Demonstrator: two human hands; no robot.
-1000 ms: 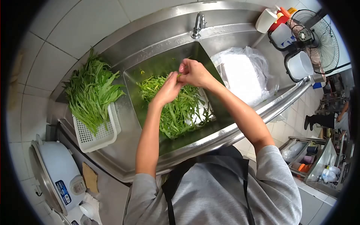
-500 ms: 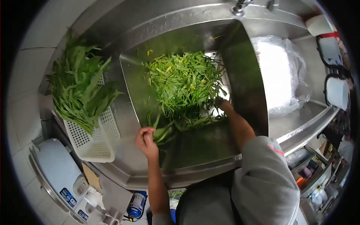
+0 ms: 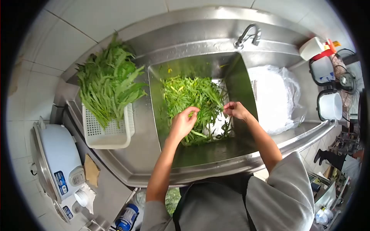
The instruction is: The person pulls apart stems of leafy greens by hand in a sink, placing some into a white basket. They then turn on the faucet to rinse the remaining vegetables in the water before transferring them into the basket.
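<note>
Cut leafy greens [image 3: 181, 90] lie heaped in the metal sink basin [image 3: 185, 158]. My left hand [image 3: 186, 122] is over the near part of the heap, its fingers bent together; whether anything is between them is too small to tell. At the right side of the heap, my right hand [image 3: 236, 110] pinches the end of a green leafy stem that stretches up and left over the pile. On the left, long leafy greens [image 3: 111, 81] rest on a white perforated basket [image 3: 110, 140].
A curved faucet [image 3: 246, 36] stands behind the basin. Clear plastic bags [image 3: 277, 100] fill the right basin. A light blue rice cooker [image 3: 59, 154] is at the lower left, and white containers [image 3: 330, 106] line the right edge.
The view has shifted. My left hand has moved from the basin's left rim to over the heap. My right hand has come up out of the basin's right side and now pinches a stem.
</note>
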